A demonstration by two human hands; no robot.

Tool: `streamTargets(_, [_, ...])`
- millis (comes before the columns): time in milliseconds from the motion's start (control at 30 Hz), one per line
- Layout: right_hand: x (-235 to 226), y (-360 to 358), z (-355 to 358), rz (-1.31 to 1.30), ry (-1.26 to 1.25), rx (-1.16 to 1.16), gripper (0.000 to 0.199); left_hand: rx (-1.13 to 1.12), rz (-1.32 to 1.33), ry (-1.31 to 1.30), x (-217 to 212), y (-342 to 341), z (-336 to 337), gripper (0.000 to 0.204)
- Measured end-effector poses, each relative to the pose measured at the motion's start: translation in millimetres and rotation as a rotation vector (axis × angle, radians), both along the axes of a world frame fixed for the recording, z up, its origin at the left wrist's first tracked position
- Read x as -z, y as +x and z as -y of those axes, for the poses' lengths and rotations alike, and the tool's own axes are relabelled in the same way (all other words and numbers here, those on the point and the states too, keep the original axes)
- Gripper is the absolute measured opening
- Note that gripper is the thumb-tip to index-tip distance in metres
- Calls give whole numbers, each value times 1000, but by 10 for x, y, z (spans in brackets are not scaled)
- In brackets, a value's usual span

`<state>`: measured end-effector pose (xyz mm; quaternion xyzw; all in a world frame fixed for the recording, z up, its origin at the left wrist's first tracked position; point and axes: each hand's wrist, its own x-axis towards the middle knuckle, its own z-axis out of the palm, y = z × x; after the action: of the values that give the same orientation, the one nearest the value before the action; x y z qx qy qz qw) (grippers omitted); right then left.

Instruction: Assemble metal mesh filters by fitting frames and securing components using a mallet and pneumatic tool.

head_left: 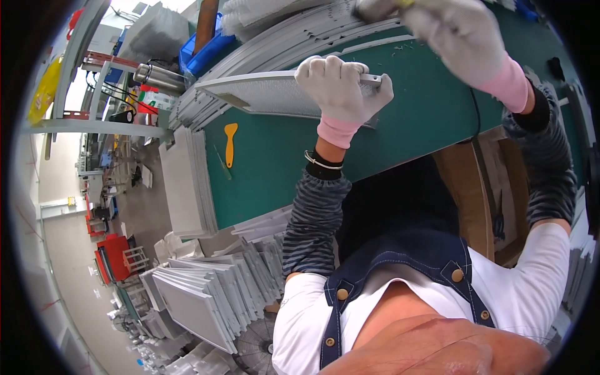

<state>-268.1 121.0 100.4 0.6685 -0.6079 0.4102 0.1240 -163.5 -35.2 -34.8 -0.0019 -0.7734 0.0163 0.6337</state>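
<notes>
My left hand [340, 90], in a white glove with a pink cuff, has its fingers wrapped over the top edge of a pale framed panel [269, 94]. The panel stands tilted on its edge on the green tabletop [269, 181], its grey textured face partly visible. Higher up and to the right, my gloved right hand [459, 40] is closed on a tool [378, 9] with a grey head and a bit of yellow. Motion blur and the picture's edge hide its exact kind. A yellow scraper [230, 145] lies left of the panel, beside a thin, clear-handled tool [222, 164].
Stacked pale panels [187, 181] line the table's left side, and more frames [287, 40] are piled behind. A steel flask [161, 78] and blue bin [203, 53] stand far left. Upright panels [200, 306] and a fan [256, 347] are lower left; a cardboard box [462, 187] sits near me.
</notes>
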Motion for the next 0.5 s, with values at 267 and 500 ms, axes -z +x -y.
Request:
streamTargets(267, [947,-18,-150,443,386,94,19,25,101,79,15,187,54,30])
streamTargets(500, [1729,-971,-275,95,239,360,19,60,92,106,-45,290,-65,29])
